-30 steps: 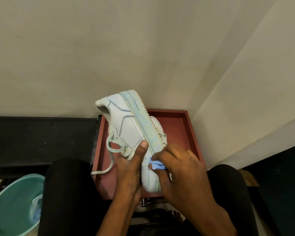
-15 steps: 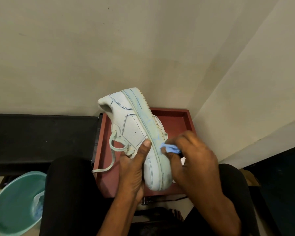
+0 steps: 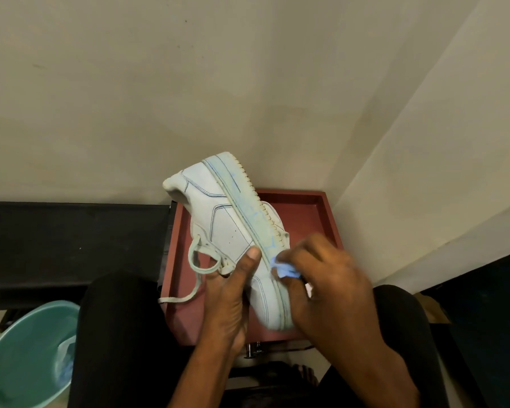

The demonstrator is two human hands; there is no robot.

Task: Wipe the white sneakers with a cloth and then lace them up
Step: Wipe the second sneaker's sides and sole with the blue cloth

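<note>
1. one white sneaker [image 3: 230, 228] lies tipped on its side between the two hands, heel pointing away from the person and toe toward them, held above a red tray [image 3: 306, 213].
2. the left hand [image 3: 233, 298] grips the sneaker's upper from the left, thumb pressed flat on the side panel and fingers wrapped under near the laces.
3. the right hand [image 3: 327, 284] is curled closed around a small blue cloth [image 3: 284, 269], pinching it against the edge of the sole just right of the left thumb; this hand is blurred.
4. the sneaker is pale white with thin blue stitching lines, and its sole rim shows blue smears ahead of the cloth, with a toothed tread edge along the far side.
5. one loose lace [image 3: 195, 272] hangs in a loop to the left of the left hand, its end trailing onto the tray.
6. a second sneaker is partly visible behind the first, just beyond the right hand.
7. one green basin [image 3: 21, 348] sits low and well left of the left hand, beside the person's dark-clad knee [image 3: 121, 334].
</note>
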